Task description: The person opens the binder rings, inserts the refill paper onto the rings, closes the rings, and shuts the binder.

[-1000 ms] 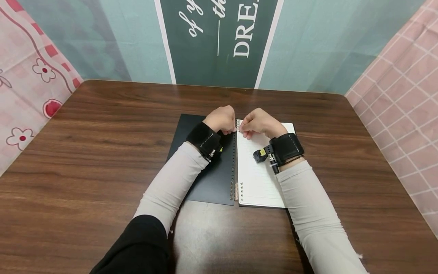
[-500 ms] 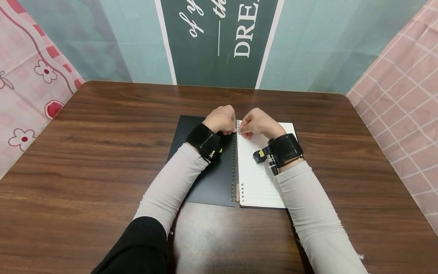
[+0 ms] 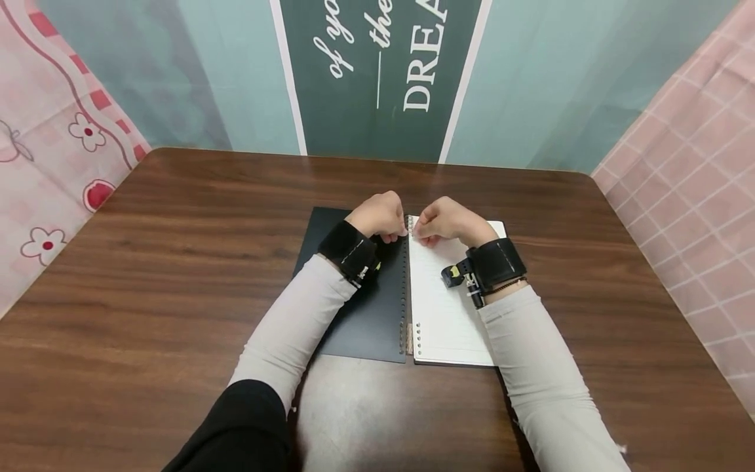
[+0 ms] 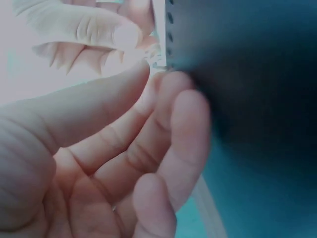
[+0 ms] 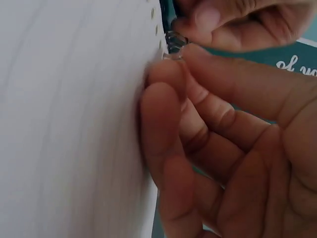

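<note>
A loose-leaf notebook lies spread on the table, its black cover (image 3: 360, 331) at left and white lined paper (image 3: 445, 328) at right. At the far end of its spine, my left hand (image 3: 379, 215) and right hand (image 3: 449, 220) almost meet. In the right wrist view, clear binder rings (image 5: 177, 42) show between the fingertips of both hands. My right thumb and index finger pinch one side of them. From the other side my left thumb and forefinger pinch the small clear piece (image 4: 154, 58), partly hidden by the fingers. Punched holes line the page edge.
The dark wood table (image 3: 147, 275) extends around the notebook on all sides. A teal cloth with a lettered panel (image 3: 377, 85) hangs behind it. Pink cloths (image 3: 59, 164) flank the left and right edges. A camera (image 3: 454, 274) juts from the right wristband over the paper.
Both hands keep their pinch at the far end of the spine with barely visible motion. The head view has tilted up slightly, so everything sits lower in it.
</note>
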`<state>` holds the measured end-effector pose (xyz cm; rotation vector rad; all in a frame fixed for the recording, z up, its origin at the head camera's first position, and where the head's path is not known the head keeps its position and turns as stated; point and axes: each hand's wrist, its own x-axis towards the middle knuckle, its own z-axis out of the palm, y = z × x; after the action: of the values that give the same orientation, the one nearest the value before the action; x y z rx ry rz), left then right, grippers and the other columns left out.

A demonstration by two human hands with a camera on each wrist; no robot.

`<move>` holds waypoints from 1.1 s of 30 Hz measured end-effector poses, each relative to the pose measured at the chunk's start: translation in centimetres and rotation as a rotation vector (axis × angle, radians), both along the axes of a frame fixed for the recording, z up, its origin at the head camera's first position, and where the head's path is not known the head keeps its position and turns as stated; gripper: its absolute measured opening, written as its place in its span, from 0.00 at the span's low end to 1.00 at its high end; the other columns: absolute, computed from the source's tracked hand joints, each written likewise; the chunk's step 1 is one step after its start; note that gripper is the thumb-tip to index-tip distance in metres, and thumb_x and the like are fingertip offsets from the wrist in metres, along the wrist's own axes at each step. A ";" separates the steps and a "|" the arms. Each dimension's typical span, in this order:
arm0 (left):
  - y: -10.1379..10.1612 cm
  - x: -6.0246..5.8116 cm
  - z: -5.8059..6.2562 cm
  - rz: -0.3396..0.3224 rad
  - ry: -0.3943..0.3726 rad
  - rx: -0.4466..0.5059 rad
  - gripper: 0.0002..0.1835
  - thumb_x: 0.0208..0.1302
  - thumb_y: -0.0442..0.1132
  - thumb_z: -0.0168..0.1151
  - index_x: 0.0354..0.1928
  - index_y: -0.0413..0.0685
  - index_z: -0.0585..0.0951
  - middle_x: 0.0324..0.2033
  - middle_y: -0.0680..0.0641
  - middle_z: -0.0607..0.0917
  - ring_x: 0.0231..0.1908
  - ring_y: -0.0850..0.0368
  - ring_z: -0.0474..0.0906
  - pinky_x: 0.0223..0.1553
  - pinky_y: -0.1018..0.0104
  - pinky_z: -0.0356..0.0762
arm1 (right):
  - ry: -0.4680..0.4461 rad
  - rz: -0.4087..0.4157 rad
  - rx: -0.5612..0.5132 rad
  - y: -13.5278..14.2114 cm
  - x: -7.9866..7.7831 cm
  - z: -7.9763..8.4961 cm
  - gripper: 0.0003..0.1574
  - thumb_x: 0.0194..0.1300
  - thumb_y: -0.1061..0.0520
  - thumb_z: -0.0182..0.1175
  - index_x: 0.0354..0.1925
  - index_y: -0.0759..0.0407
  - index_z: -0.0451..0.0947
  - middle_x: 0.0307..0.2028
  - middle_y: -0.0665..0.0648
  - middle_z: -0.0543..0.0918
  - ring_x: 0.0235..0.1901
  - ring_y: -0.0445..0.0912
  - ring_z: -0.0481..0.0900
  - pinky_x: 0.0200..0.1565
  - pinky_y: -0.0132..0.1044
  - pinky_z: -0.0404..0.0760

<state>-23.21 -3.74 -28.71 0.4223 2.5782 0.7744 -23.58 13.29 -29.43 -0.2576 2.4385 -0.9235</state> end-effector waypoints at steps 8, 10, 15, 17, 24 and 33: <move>-2.2 2.2 0.8 -0.034 0.058 -0.012 0.12 0.68 0.41 0.63 0.30 0.43 0.87 0.18 0.49 0.82 0.24 0.56 0.80 0.31 0.65 0.74 | 0.032 0.017 0.036 0.9 1.3 0.0 0.08 0.68 0.62 0.61 0.37 0.67 0.83 0.26 0.55 0.82 0.28 0.45 0.79 0.35 0.35 0.77; -2.7 3.0 1.1 -0.050 0.087 -0.016 0.14 0.69 0.42 0.62 0.29 0.43 0.87 0.20 0.48 0.83 0.24 0.56 0.79 0.30 0.65 0.71 | 0.055 0.034 0.039 1.3 1.7 0.2 0.08 0.68 0.63 0.60 0.38 0.68 0.83 0.26 0.56 0.83 0.28 0.46 0.79 0.36 0.36 0.78; -3.9 5.1 1.5 -0.108 0.136 0.014 0.10 0.68 0.41 0.64 0.31 0.46 0.88 0.25 0.47 0.87 0.27 0.57 0.79 0.30 0.65 0.72 | 0.101 0.073 0.031 2.0 2.8 0.7 0.07 0.69 0.64 0.60 0.38 0.69 0.82 0.28 0.60 0.83 0.27 0.47 0.79 0.35 0.37 0.79; -4.2 6.0 1.6 -0.131 0.153 0.014 0.07 0.66 0.41 0.66 0.32 0.48 0.89 0.26 0.49 0.87 0.29 0.58 0.80 0.33 0.65 0.75 | 0.115 0.084 0.030 2.2 3.3 1.0 0.07 0.69 0.64 0.59 0.38 0.69 0.82 0.28 0.60 0.83 0.27 0.47 0.79 0.35 0.37 0.79; -4.3 9.3 2.4 -0.181 0.202 -0.053 0.03 0.63 0.41 0.69 0.32 0.53 0.87 0.28 0.54 0.85 0.30 0.60 0.80 0.33 0.64 0.77 | 0.169 0.124 0.041 3.2 5.7 1.5 0.07 0.68 0.66 0.58 0.36 0.68 0.82 0.26 0.59 0.83 0.26 0.46 0.79 0.33 0.37 0.77; -3.4 12.4 1.3 -0.286 0.193 -0.070 0.07 0.61 0.40 0.70 0.25 0.58 0.85 0.21 0.57 0.80 0.27 0.61 0.76 0.27 0.68 0.72 | 0.196 0.182 0.104 3.5 9.0 1.0 0.07 0.65 0.68 0.58 0.31 0.64 0.82 0.20 0.54 0.79 0.23 0.42 0.73 0.31 0.35 0.70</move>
<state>-10.77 -7.19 -27.38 0.8594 2.6273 0.5639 -14.63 16.75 -28.41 -0.5446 2.5790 -0.7192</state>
